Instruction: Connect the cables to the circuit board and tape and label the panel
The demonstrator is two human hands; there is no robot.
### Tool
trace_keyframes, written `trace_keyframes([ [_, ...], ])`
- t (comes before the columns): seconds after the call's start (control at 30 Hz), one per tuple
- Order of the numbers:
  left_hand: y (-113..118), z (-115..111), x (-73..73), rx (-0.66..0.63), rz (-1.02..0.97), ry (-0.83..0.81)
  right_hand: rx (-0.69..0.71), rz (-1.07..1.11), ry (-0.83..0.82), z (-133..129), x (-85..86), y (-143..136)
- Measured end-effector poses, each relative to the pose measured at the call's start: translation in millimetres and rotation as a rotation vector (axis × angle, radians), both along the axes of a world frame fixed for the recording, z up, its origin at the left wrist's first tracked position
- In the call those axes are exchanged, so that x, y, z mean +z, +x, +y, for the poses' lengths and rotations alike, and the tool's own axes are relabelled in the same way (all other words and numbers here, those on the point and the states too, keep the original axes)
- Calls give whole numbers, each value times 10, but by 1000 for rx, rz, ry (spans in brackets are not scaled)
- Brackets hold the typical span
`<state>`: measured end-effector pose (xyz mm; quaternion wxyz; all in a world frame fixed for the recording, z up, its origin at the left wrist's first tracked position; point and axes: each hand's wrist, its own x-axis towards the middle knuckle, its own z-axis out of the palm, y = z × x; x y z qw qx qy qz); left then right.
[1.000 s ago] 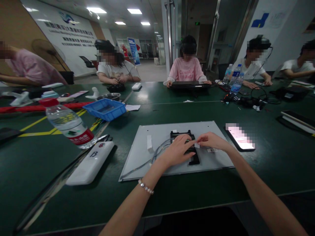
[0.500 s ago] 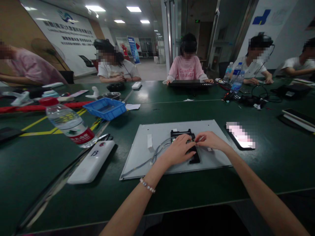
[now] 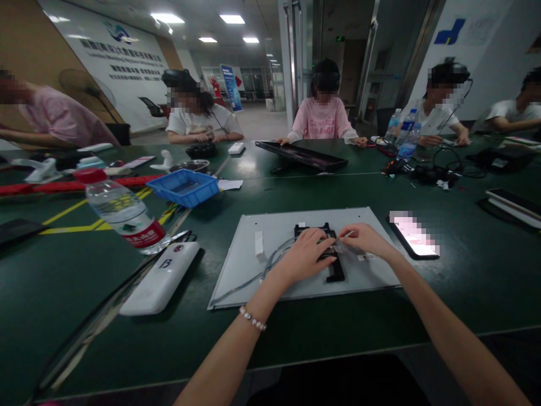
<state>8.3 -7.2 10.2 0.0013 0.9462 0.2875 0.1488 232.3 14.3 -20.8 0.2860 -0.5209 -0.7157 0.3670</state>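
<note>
A flat grey-white panel [image 3: 234, 262] lies on the green table in front of me. On its middle sits a black plastic bracket [image 3: 337, 272], largely covered by my fingers. My left hand [image 3: 307, 254] rests over this bracket with thumb and fingers apart. Close to its right, my right hand [image 3: 364, 239] is closed in a pinch at the bracket's right side. A thin pale bit shows at those fingertips, too small to name. Grey cables [image 3: 247, 282] run from under my left hand to the panel's lower left corner. A white strip [image 3: 259, 244] lies on the panel's left part.
A lit phone [image 3: 416, 237] lies right of the panel. To the left are a white power bank [image 3: 163, 282], a tilted water bottle [image 3: 127, 217] and a blue tray [image 3: 183, 187]. Across the table, a person holds a black flat screen [image 3: 302, 155]; other people sit alongside.
My right hand's fingers have shifted slightly, and a pale bit now shows at them. My left hand stays on the bracket. Across the table, the black screen has been tilted and moved left.
</note>
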Motion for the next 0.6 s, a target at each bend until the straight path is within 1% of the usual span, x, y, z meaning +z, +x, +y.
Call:
trace_keyframes([
  [0.1, -83, 79, 63, 87, -25, 38, -32, -1, -3, -14, 22, -2],
  [0.17, -186, 158, 99, 199, -48, 73, -51, -10, -4, -19, 32, -2],
  [0.23, -338, 251, 120, 361, -70, 96, -72, -13, 2, -14, 31, 2],
  [0.33, -645, 394, 108, 654, -100, 95, -88, -17, 32, -1, 17, 6],
  [0.4, -867, 483, 66, 838, -129, 37, -92, -30, 61, 2, 11, 4],
  [0.43, -969, 526, 36, 890, -137, -11, -91, -38, 72, 0, 10, 1],
  [0.47, -1059, 566, 3, 908, -145, -58, -89, -45, 78, -4, 11, -2],
  [0.5, -1133, 603, -32, 899, -151, -108, -86, -50, 82, -8, 14, -4],
  [0.6, -1252, 686, -119, 814, -128, -244, -67, -59, 83, -18, 23, -11],
])
